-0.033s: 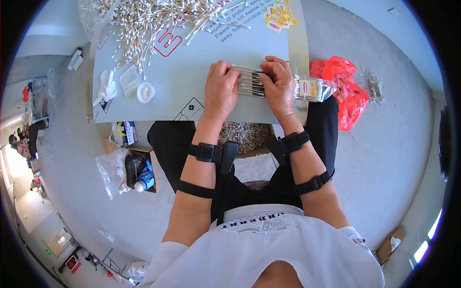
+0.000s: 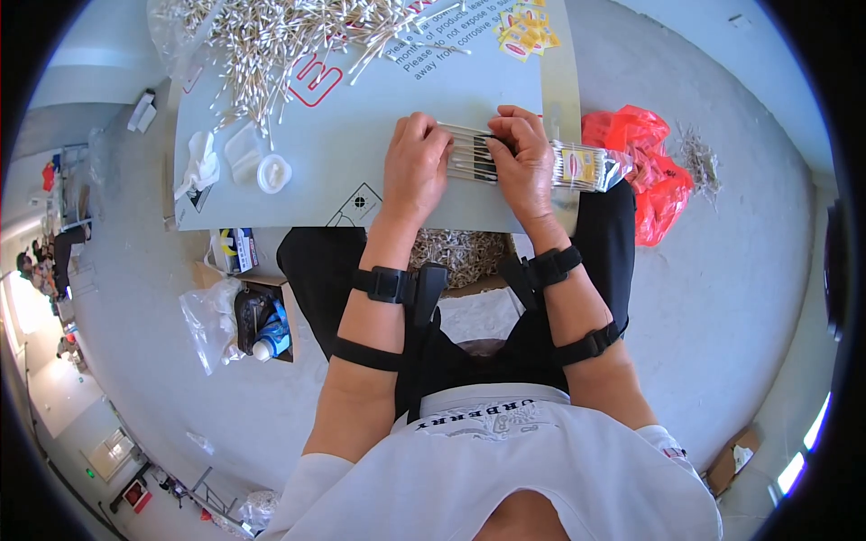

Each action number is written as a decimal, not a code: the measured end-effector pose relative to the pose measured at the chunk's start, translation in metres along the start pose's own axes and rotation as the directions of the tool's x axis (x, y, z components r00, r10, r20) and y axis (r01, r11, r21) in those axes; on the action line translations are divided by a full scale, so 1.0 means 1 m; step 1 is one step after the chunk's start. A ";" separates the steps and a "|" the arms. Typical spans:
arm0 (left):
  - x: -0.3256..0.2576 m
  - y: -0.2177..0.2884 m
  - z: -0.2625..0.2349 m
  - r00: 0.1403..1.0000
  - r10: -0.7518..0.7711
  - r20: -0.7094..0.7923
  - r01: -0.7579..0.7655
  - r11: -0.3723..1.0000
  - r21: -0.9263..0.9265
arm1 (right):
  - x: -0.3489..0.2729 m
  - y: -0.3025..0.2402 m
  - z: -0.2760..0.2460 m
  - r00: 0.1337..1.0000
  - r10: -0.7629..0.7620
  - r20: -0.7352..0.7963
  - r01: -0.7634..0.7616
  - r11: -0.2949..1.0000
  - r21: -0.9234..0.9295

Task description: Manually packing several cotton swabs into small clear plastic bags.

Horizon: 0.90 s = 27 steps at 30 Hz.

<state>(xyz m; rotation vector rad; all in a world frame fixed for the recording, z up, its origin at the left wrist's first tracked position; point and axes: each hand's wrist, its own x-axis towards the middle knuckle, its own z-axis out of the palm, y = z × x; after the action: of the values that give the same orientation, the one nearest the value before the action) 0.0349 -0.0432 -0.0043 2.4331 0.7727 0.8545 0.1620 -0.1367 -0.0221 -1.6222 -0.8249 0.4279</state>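
Observation:
Between my hands, a row of white cotton swabs (image 2: pixel 470 155) lies side by side above the board, with dark patches showing among the sticks. My left hand (image 2: pixel 418 169) has its fingers curled round the left ends of the swabs; its fingertips are partly hidden. My right hand (image 2: pixel 525 167) presses its thumb on the right part of the row, the other fingers bent above it. Just beyond the right hand lies a clear pack of cotton swabs (image 2: pixel 577 167) with a yellow label. Whether the row and the pack join under that hand is hidden.
A large heap of loose swabs (image 2: pixel 271 59) covers the board's far left. Yellow labels (image 2: pixel 526 34) lie far right. A small round tub (image 2: pixel 273 173) and crumpled white tissue (image 2: pixel 200 165) sit at left. Red plastic bags (image 2: pixel 654 176) stand right; a swab-filled box (image 2: pixel 458 255) is below.

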 end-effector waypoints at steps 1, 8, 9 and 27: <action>0.002 -0.001 -0.001 0.999 0.009 0.037 -0.009 1.000 0.015 | 0.000 0.000 0.000 1.000 0.000 0.000 0.000 1.000 0.000; 0.008 -0.004 -0.005 0.990 -0.044 0.131 0.039 0.998 0.043 | 0.000 0.006 0.004 0.997 -0.046 -0.063 0.044 0.998 -0.037; 0.009 -0.005 -0.004 0.991 -0.043 0.130 0.038 0.998 0.043 | -0.001 0.006 0.005 0.995 -0.056 -0.080 0.052 0.998 -0.042; -0.010 0.005 0.000 0.998 -0.066 -0.001 0.066 0.998 0.010 | -0.008 0.000 0.013 0.986 -0.026 -0.165 0.052 0.986 0.158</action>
<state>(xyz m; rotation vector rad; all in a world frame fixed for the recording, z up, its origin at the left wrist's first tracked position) 0.0299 -0.0532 -0.0052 2.4023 0.8551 0.8274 0.1479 -0.1333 -0.0267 -1.4666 -0.6803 0.3215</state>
